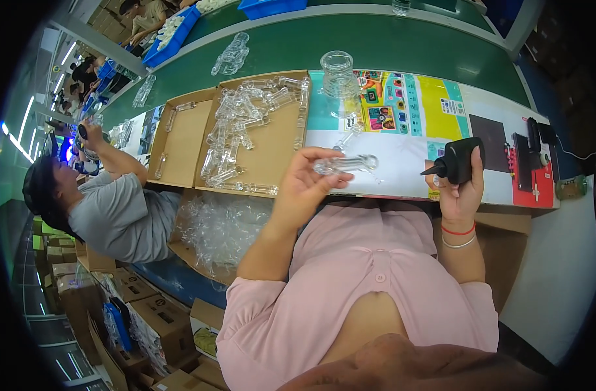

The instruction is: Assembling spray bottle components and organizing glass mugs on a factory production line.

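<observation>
My left hand (311,179) is closed around a clear glass tube piece (347,164), its rounded end pointing right. In my right hand (459,186) is a black squeeze bottle (464,161), its pointed nozzle aimed left, apart from the glass piece. Left of my left hand lies a shallow cardboard tray (282,140) with many clear glass tube pieces (236,124) heaped in it. Beyond my hands a clear glass vessel (338,77) stands on the covered table, and another small glass piece (347,135) lies nearer to me.
A second cardboard tray (186,140) holds a few glass pieces. Below is a box of clear plastic wrapping (223,225). Dark phone-like devices (523,159) lie on a red sheet at right. A person in grey (119,208) works at left. Blue bins (272,6) stand across the green belt.
</observation>
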`<state>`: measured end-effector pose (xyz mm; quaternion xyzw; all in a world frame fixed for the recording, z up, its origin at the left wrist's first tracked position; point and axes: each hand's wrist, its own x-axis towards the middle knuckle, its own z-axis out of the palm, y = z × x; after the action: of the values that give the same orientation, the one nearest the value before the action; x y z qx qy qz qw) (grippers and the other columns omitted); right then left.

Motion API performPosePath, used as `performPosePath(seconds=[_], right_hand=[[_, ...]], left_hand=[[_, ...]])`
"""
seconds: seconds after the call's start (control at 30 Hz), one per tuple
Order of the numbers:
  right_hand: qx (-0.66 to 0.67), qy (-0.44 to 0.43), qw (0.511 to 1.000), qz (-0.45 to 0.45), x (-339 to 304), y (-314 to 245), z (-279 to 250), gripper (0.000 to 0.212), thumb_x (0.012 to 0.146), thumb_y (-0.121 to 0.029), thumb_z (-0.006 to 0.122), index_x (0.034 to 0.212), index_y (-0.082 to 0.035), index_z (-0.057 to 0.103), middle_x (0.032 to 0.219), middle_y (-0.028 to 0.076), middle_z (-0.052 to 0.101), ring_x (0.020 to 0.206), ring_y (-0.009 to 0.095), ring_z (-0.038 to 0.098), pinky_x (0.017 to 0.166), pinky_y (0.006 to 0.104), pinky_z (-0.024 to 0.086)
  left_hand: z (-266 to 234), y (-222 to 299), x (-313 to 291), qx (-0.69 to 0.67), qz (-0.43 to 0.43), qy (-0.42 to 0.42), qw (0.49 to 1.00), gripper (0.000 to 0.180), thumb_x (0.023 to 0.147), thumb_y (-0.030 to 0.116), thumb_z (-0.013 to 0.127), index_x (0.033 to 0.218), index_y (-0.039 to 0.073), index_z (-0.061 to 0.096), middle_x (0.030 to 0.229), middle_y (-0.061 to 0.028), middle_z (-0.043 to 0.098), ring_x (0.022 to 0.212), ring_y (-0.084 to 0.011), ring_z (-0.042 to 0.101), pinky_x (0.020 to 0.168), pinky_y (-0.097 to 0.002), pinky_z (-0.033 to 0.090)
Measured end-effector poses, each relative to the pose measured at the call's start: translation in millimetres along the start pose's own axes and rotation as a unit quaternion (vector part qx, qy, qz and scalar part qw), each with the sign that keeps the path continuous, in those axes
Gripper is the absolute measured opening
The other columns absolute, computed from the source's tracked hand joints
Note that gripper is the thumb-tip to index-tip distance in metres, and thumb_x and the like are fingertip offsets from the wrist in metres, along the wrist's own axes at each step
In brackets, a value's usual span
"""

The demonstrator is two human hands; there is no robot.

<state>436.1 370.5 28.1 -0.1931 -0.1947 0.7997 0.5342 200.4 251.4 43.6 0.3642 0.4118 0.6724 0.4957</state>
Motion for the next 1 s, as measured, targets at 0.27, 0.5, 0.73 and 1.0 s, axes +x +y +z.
performPosePath(seconds=[0.27,0.5,0.73,1.0], right_hand=[[-0.26,-0.069,0.937,-0.221,-32,-3,44,0.038,0.088,-0.036,0.047,0.097,0.001,0.044,0.082,0.008,0.046,0.069,0.014,0.049,0.056,0.0243,0.043],[-0.479,-0.175,0.762,-0.399,-47,-10,41,0.052,0.084,-0.048,0.051,0.1,0.0,0.042,0.084,0.012,0.049,0.073,0.015,0.051,0.062,0.0247,0.045],[-0.517,-0.308,0.667,-0.438,-53,-17,42,0.038,0.084,-0.027,0.059,0.108,-0.001,0.045,0.088,0.011,0.059,0.072,0.02,0.058,0.065,0.0284,0.047],[-0.517,-0.302,0.675,-0.431,-59,-16,45,0.036,0.084,-0.023,0.06,0.108,-0.001,0.044,0.092,0.012,0.059,0.073,0.02,0.058,0.062,0.027,0.047]], left_hand=[[32,-23,-9,0.131,0.162,-0.074,0.975,0.034,0.075,-0.011,0.061,0.101,-0.002,0.042,0.111,-0.0208,0.054,0.099,-0.0212,0.057,0.083,-0.029,0.049],[39,-24,-14,0.04,0.165,-0.055,0.984,0.037,0.071,-0.014,0.063,0.098,0.0,0.042,0.111,-0.0254,0.053,0.1,-0.0246,0.057,0.083,-0.0309,0.05],[41,-26,-15,0.049,0.183,-0.036,0.981,0.037,0.069,-0.013,0.063,0.097,0.001,0.042,0.111,-0.0284,0.052,0.099,-0.0268,0.058,0.082,-0.0318,0.051],[40,-28,-16,0.04,0.188,-0.052,0.98,0.04,0.069,-0.015,0.062,0.099,0.002,0.043,0.111,-0.0288,0.052,0.101,-0.0273,0.057,0.083,-0.0328,0.05]])
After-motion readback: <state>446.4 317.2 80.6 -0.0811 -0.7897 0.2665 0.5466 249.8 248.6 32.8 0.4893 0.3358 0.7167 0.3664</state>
